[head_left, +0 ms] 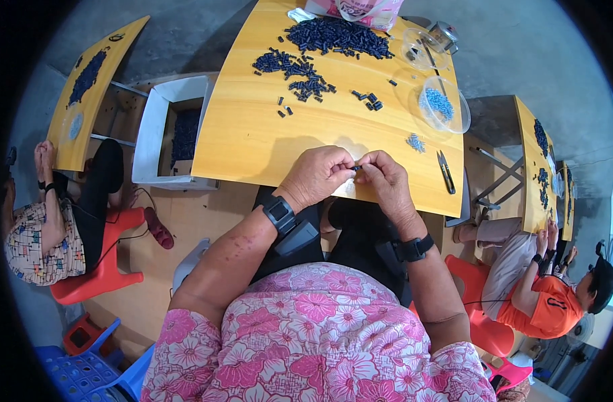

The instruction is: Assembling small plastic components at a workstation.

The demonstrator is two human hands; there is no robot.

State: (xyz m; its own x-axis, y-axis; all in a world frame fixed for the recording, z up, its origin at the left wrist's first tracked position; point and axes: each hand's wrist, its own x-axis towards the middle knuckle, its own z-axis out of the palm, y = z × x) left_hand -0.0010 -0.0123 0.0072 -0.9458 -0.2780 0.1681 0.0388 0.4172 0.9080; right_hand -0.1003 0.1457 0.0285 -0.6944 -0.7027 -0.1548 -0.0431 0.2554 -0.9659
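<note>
I'm pinching a dark piece (356, 169), left hand (318, 175) and right hand (388, 181) together, by the near edge of the table (242, 137); open room is spreading leftward.

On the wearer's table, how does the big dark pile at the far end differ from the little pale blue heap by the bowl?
Colour: the dark pile is near-black navy, while the pale blue heap is light.
Extent: the dark pile covers far more surface than the pale blue heap.
Place: the dark pile lies by the bag, the pale blue heap nearer the snips.
Shared: both are small loose pieces on the yellow tabletop.
</note>
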